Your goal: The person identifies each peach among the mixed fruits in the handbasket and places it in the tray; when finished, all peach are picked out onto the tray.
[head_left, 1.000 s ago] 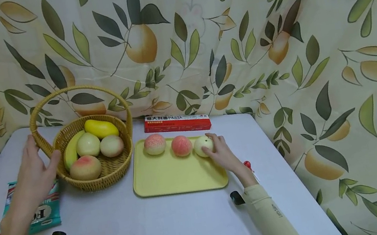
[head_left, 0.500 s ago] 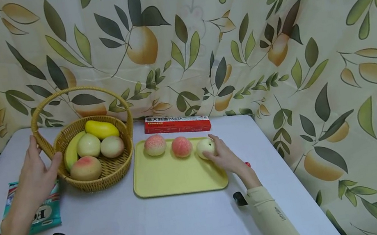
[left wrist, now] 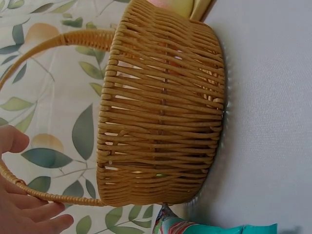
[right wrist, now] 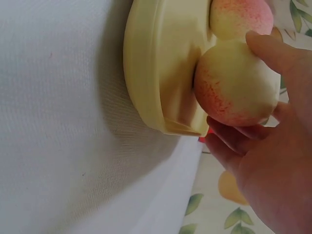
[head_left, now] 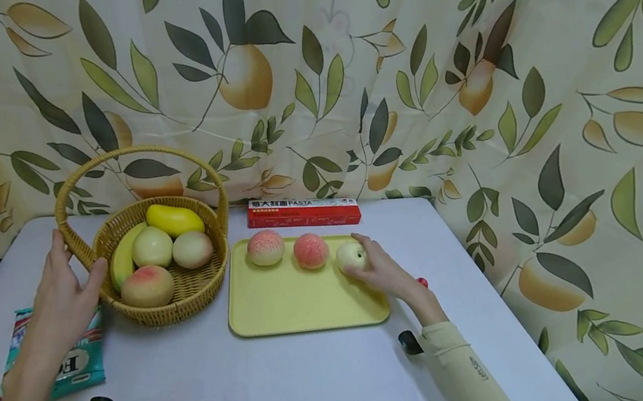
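My right hand (head_left: 386, 271) holds a pale peach (head_left: 351, 256) at the right end of a yellow tray (head_left: 302, 314). In the right wrist view the same peach (right wrist: 234, 83) shows a red blush, with the thumb on one side and the fingers curled on the other. Two pinker peaches (head_left: 311, 250) (head_left: 265, 247) lie left of it on the tray. My left hand (head_left: 60, 301) is at the left side of a wicker basket (head_left: 171, 314), its fingers loosely extended by the handle (left wrist: 53, 197). Inside the basket are a banana (head_left: 123, 258), a yellow mango-like fruit (head_left: 174, 219) and several round fruits (head_left: 147, 287).
A red pasta box (head_left: 303, 214) lies behind the tray. Beside the basket, a teal packet (head_left: 77, 365) lies partly under my left forearm. A small red object (head_left: 422, 282) peeks out beyond my right wrist. A leaf-patterned cloth (head_left: 303, 90) hangs behind the table.
The peach in my right hand has turned slightly, its dark stem spot shifting toward me, and the right wrist has moved a little to the right. My left hand stays by the basket.
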`<state>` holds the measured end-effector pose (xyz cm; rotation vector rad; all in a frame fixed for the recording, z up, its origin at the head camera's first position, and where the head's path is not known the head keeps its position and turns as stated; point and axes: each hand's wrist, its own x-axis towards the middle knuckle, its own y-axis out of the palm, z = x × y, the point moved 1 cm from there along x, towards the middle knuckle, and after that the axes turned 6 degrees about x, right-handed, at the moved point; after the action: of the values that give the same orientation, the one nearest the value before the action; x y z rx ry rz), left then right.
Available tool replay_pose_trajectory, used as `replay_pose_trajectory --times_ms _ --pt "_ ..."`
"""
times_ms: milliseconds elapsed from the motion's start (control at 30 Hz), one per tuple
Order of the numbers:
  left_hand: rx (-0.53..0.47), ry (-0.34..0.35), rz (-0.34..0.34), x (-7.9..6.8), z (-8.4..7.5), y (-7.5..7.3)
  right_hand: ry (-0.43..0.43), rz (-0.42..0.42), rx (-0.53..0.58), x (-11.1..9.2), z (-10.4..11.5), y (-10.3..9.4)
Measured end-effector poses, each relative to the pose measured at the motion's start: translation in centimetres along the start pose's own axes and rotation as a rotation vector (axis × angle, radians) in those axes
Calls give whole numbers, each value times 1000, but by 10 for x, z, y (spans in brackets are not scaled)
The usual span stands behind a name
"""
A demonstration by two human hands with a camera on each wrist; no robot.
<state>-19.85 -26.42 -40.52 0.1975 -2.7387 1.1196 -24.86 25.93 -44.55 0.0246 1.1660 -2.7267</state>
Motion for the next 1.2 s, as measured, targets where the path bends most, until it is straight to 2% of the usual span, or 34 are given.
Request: replay_pose_trajectory --times_ms 167,300,467,700,967,1200 --pt "-4 -13 9 -1 -1 0 -9 -50 -45 2 1 0" --pt "-6 -5 1 -1 -1 -1 -30 -118 -86 12 4 0" --pt "-16 6 -6 -2 -2 0 -46 -147 -123 24 9 -1" --pt "-7 6 -6 -3 -3 0 -24 -144 -149 33 13 1" --pt "7 0 -10 -2 -2 1 14 -91 -164 28 13 3" --pt "6 0 -9 -2 -1 1 11 -71 -154 25 9 6"
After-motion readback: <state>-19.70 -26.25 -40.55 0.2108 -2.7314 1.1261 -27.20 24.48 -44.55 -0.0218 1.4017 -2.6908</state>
